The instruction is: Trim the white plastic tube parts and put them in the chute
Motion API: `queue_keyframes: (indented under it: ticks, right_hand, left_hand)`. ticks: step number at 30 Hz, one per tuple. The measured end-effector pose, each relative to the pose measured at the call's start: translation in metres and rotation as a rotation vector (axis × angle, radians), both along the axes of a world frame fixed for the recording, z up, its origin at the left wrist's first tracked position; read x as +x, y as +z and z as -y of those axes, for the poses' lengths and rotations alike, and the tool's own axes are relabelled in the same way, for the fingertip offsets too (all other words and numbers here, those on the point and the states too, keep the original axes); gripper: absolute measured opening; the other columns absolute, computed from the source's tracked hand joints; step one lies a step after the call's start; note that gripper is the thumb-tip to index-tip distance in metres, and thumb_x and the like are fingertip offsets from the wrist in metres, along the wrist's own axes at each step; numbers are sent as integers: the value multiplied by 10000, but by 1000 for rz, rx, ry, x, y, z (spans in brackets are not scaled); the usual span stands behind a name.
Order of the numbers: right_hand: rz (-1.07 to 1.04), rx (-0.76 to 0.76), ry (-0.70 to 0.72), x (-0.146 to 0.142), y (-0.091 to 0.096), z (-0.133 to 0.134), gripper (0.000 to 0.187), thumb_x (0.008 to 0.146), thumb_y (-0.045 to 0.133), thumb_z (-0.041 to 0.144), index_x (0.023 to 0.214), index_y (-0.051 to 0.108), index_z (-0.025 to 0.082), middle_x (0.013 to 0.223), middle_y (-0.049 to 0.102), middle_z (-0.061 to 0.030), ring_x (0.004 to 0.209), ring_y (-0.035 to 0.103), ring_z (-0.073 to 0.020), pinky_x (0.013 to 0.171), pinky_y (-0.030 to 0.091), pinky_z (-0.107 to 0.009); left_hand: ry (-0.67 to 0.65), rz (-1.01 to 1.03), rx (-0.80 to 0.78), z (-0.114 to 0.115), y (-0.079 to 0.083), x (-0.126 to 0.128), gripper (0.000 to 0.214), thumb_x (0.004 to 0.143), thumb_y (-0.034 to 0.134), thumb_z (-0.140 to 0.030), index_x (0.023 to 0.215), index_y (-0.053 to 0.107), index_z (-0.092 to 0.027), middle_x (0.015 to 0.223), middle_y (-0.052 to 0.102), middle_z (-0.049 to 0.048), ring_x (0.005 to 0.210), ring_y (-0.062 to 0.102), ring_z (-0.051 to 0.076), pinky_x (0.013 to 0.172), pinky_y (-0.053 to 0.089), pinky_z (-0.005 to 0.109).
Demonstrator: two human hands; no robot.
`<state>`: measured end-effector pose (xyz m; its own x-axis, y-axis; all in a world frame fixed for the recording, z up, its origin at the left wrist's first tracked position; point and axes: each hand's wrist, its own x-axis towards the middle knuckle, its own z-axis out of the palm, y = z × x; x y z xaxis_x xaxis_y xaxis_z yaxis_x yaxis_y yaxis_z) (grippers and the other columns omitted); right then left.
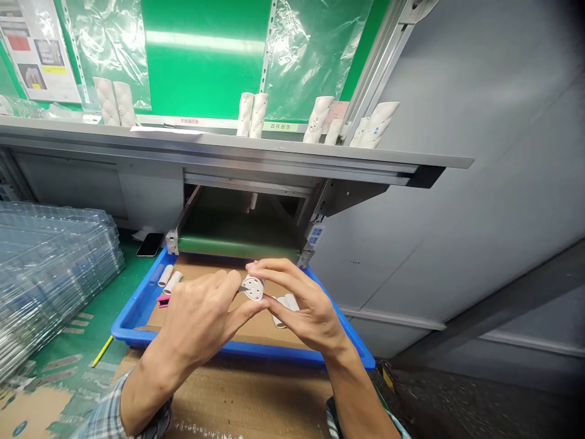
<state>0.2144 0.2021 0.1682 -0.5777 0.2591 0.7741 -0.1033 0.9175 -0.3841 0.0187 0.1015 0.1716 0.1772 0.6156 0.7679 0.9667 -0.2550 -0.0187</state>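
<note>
My right hand (299, 302) is closed around a small white cylindrical part (253, 288), its round end with small holes turned toward me. My left hand (201, 317) is pinched on a thin dark tool (242, 288) whose tip touches that end face. Both hands hover over a blue tray (132, 317) lined with brown cardboard. More white tubes (169, 278) lie at the tray's far left beside a small pink and black piece (163, 299). Other white parts (284, 303) lie under my right hand.
A stack of clear plastic blister trays (50, 274) fills the left. A black phone (150, 244) lies on the green mat behind the tray. A yellow pencil (102, 350) lies at the left. White quilted tubes (252, 114) stand on the metal shelf above. A grey wall closes the right side.
</note>
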Motion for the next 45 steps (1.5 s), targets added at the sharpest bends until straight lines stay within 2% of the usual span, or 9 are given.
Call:
queue_keyframes:
  ticks: [4, 11, 16, 24, 34, 37, 40, 42, 45]
  right_hand:
    - [-34, -26, -6, -2, -2, 0, 399, 1043, 722, 163, 1414, 666, 299, 1337, 691, -78, 1277, 698, -230, 1137, 587, -376]
    - [-124, 70, -147, -10, -5, 3, 320, 1026, 759, 226, 1334, 685, 277, 1146, 652, -54, 1035, 689, -207, 920, 624, -323]
    - [-193, 100, -169, -16, -10, 6, 325, 1018, 743, 150, 1309, 669, 276, 1156, 617, -49, 1042, 674, -198, 922, 618, -315]
    - [-266, 194, -211, -21, -13, 9, 338, 1024, 720, 127, 1328, 643, 254, 1155, 624, -63, 1076, 672, -223, 911, 631, -351]
    - [-336, 365, -333, -26, -16, 13, 296, 1067, 678, 210, 1350, 604, 249, 1120, 635, -73, 1032, 694, -252, 877, 660, -434]
    - [-342, 357, -358, -27, -18, 14, 330, 1069, 669, 217, 1381, 588, 288, 1124, 635, -70, 1026, 700, -258, 874, 663, -446]
    - [-333, 285, -336, -26, -19, 14, 373, 1052, 692, 211, 1397, 588, 308, 1137, 644, -78, 1053, 696, -268, 896, 658, -449]
    - [-324, 204, -291, -26, -19, 14, 399, 1029, 727, 209, 1396, 600, 300, 1164, 645, -86, 1074, 689, -270, 907, 653, -440]
    - [-263, 99, -216, -27, -18, 17, 432, 1009, 737, 189, 1414, 619, 283, 1222, 627, -93, 1112, 683, -261, 946, 646, -415]
  left_hand:
    - [7, -2, -6, 0, 0, 2, 546, 1182, 309, -554, 835, 576, -227, 676, 659, -12, 566, 637, 194, 542, 272, 352]
    - [63, 41, -26, -2, -3, 7, 617, 1183, 214, -572, 801, 547, -220, 669, 669, 8, 542, 629, 187, 532, 240, 349]
    - [63, 53, 0, -1, -1, 9, 608, 1184, 217, -565, 783, 524, -227, 646, 644, 0, 522, 597, 181, 517, 238, 343]
    - [50, 73, 24, 0, -1, 11, 603, 1184, 212, -570, 780, 505, -231, 636, 635, -8, 509, 581, 168, 503, 266, 333]
    - [-14, 85, 30, 1, -1, 16, 611, 1200, 187, -504, 797, 546, -216, 643, 639, -12, 516, 599, 159, 508, 299, 329]
    - [-51, 134, -16, 3, -1, 17, 610, 1197, 215, -515, 812, 576, -211, 653, 662, -11, 511, 600, 161, 510, 304, 334]
    - [-139, 194, -75, 5, 1, 13, 566, 1195, 289, -510, 811, 582, -217, 627, 654, -37, 484, 570, 145, 507, 309, 325]
    - [-167, 232, -49, 6, 3, 8, 526, 1181, 362, -528, 813, 574, -218, 639, 656, -44, 501, 570, 137, 516, 318, 316]
    - [-181, 239, 2, 4, 4, 3, 455, 1170, 413, -535, 939, 628, -207, 751, 699, -30, 575, 603, 134, 558, 367, 296]
